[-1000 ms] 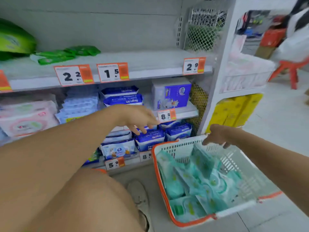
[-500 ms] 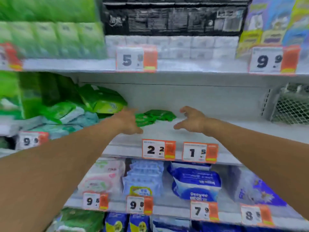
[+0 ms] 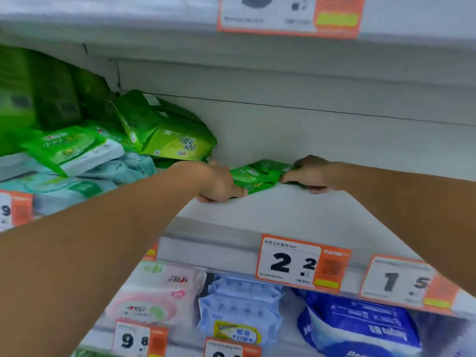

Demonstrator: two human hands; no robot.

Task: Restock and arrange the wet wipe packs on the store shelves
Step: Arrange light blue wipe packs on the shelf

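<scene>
- Gripping from both ends, the left hand [image 3: 219, 185] and right hand [image 3: 310, 175] each curl their fingers round the small green wipe packs [image 3: 257, 175].
- These packs lie flat between the hands at the back of the white shelf [image 3: 296, 210], long axis running left to right.
- Their wrappers look soft, thin and glossy.
- Larger green packs [image 3: 164, 130] are piled just to the left.

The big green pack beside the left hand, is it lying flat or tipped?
Tipped: the big green pack leans with one end raised, resting on the packs under it.
</scene>
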